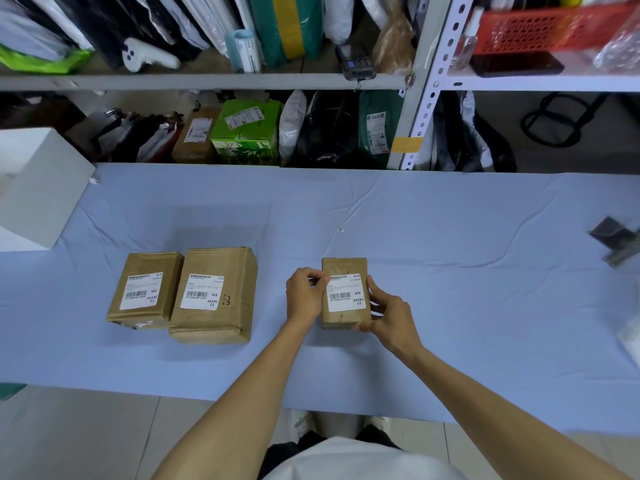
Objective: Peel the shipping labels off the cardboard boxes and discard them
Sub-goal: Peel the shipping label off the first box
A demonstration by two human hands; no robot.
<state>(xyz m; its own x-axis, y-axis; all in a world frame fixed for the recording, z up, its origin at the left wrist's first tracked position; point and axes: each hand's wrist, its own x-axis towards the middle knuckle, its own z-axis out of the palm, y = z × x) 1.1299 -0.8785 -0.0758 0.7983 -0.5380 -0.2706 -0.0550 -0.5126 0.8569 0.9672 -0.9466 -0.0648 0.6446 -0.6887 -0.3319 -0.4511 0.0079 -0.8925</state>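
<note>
Three brown cardboard boxes lie on a blue-covered table (450,237), each with a white shipping label on top. The small box (341,318) is in the middle. My right hand (388,315) grips its right side and lower corner. My left hand (306,294) pinches the upper left corner of that box's label (346,294), which looks slightly lifted there. To the left stand a larger box (216,296) with its label (202,292) and another box (145,291) with its label (140,292), both flat and untouched.
A white box (38,188) stands at the table's left end. A dark object (616,240) lies at the right edge. Metal shelving (426,98) packed with parcels and bags rises behind the table. Tiled floor shows below the near edge.
</note>
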